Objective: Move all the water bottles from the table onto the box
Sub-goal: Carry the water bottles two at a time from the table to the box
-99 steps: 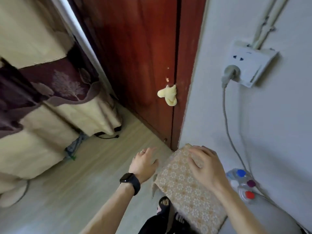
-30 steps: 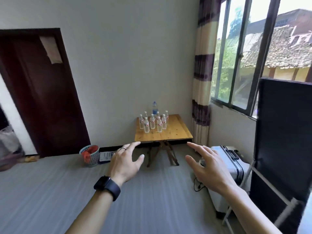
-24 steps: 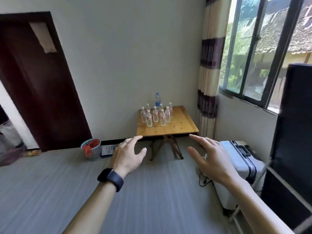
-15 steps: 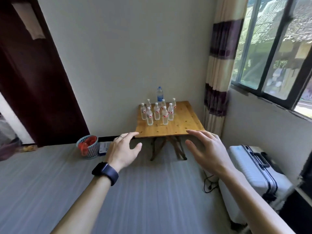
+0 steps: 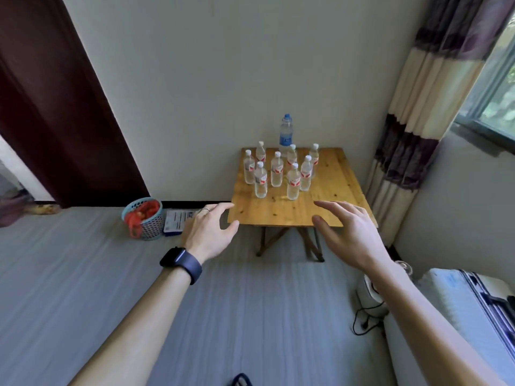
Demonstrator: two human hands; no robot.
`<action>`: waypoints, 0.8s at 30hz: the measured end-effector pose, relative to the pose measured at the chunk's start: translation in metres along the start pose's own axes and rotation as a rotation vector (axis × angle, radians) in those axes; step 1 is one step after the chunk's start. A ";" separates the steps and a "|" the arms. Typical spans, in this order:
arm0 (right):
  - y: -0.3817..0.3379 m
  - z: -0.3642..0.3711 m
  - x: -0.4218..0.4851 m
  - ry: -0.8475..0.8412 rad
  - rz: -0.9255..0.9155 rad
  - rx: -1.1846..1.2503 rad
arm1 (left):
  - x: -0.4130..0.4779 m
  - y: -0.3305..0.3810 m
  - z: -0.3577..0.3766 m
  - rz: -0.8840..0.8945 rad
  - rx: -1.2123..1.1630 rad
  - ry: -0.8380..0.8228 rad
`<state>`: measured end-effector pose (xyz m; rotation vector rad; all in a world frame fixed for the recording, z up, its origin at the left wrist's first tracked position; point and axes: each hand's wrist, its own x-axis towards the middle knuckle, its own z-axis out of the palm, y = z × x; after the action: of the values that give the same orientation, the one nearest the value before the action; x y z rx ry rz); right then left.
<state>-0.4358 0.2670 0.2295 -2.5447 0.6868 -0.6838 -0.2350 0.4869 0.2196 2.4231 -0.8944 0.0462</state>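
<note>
Left hand (image 5: 209, 233) and right hand (image 5: 351, 234): grip open, empty, short of bench (image 5: 328, 188). Take front bottles (image 5: 293, 181) first, low on body; box apparently out of view.

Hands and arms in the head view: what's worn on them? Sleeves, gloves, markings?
Both forearms are bare: no sleeves, no gloves. The left wrist carries a dark smartwatch with a dark band. The left hand has a thin ring on one finger. The right hand wears nothing visible.
</note>
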 end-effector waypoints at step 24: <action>0.206 0.240 0.380 -0.329 0.338 0.064 | 0.437 -0.059 0.239 -0.266 -0.190 -0.429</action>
<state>-0.0874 -0.0447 0.0673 -2.3236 0.9264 -0.1663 0.1051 0.1444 0.0821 2.3860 -0.7033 -0.6480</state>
